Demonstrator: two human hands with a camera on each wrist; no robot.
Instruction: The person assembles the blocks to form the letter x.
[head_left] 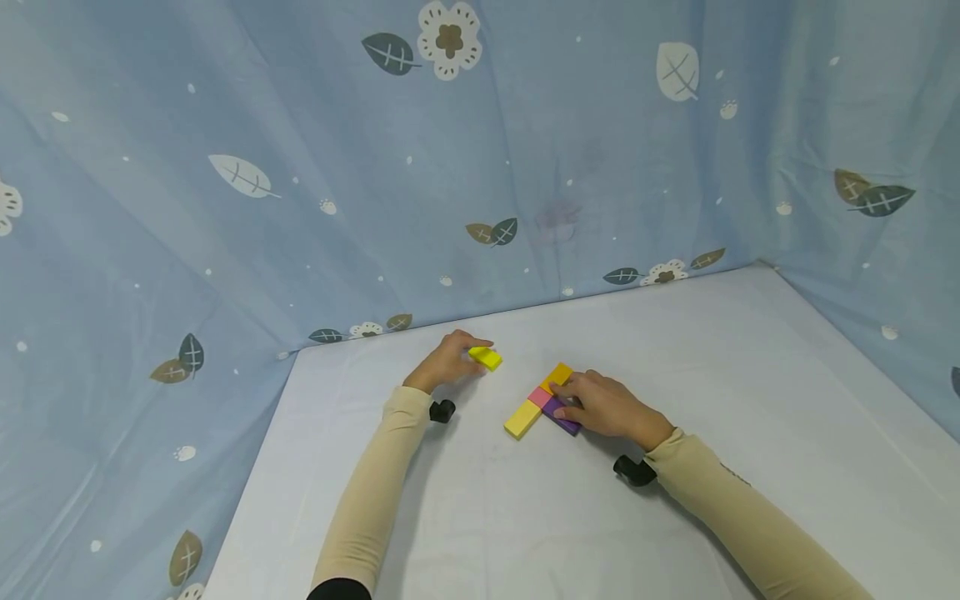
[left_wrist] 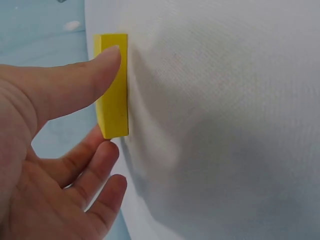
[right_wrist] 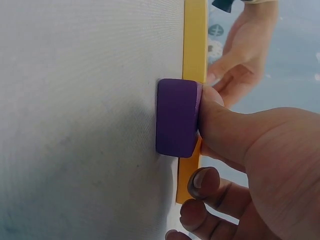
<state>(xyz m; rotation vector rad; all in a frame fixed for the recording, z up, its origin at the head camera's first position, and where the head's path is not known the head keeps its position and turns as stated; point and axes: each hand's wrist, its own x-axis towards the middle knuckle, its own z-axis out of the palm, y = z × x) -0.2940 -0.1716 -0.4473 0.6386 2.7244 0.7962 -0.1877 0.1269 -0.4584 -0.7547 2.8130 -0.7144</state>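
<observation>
My left hand (head_left: 448,362) pinches a bright yellow block (head_left: 487,358); in the left wrist view the thumb lies along one face of the yellow block (left_wrist: 114,90), with the lower fingers spread beneath. My right hand (head_left: 611,406) is at a small group of blocks. Its thumb presses the purple block (right_wrist: 177,117), and its index finger reaches to the orange block (head_left: 558,377) near the pink block (head_left: 538,397). A pale yellow block (head_left: 522,419) continues the line of orange and pink, while the purple block (head_left: 562,417) sticks out sideways at the pink one.
The blocks lie on a white-covered table (head_left: 480,517). A blue curtain (head_left: 315,208) with leaf and flower prints hangs behind and along the sides. A black wrist camera sits under each forearm, the left (head_left: 442,411) and the right (head_left: 634,472).
</observation>
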